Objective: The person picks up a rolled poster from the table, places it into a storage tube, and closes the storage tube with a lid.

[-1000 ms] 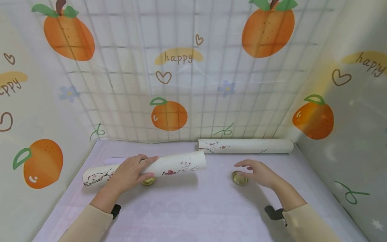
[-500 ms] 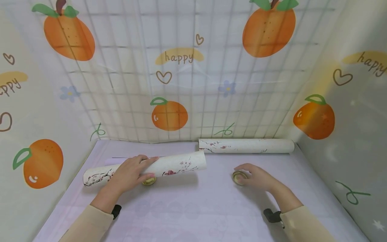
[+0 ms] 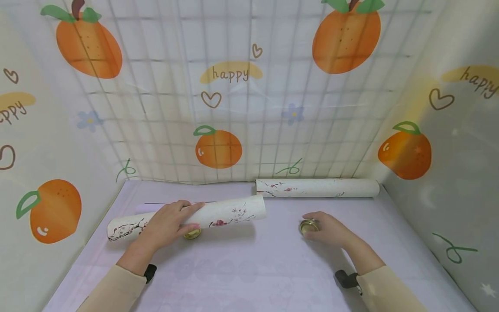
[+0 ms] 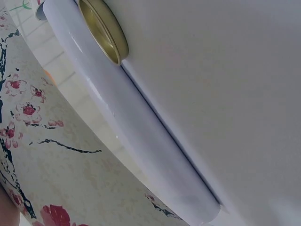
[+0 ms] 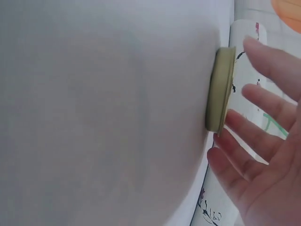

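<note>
My left hand [image 3: 165,223] grips a wallpaper roll [image 3: 234,212], off-white with a red blossom print, thumb on the near side and fingers over the top. The roll tilts up to the right, with a shadow beneath it. Partly behind my left thumb sits a shallow gold lid [image 3: 192,234], also seen in the left wrist view. My right hand [image 3: 331,229] spans a second gold lid [image 3: 309,226] on the table. In the right wrist view, its fingertips [image 5: 230,115] are right at the rim of that lid, the digits fairly straight and the thumb a little apart.
Another blossom-printed wallpaper roll [image 3: 319,188] lies along the back wall. A plain lilac roll [image 4: 127,122] lies behind the held one, mostly hidden in the head view. Fabric with orange prints hangs around the lilac table [image 3: 249,277].
My right hand has come down from above the right-hand lid, and its thumb and fingers now stand around that lid. The left hand and its wallpaper roll have stayed still.
</note>
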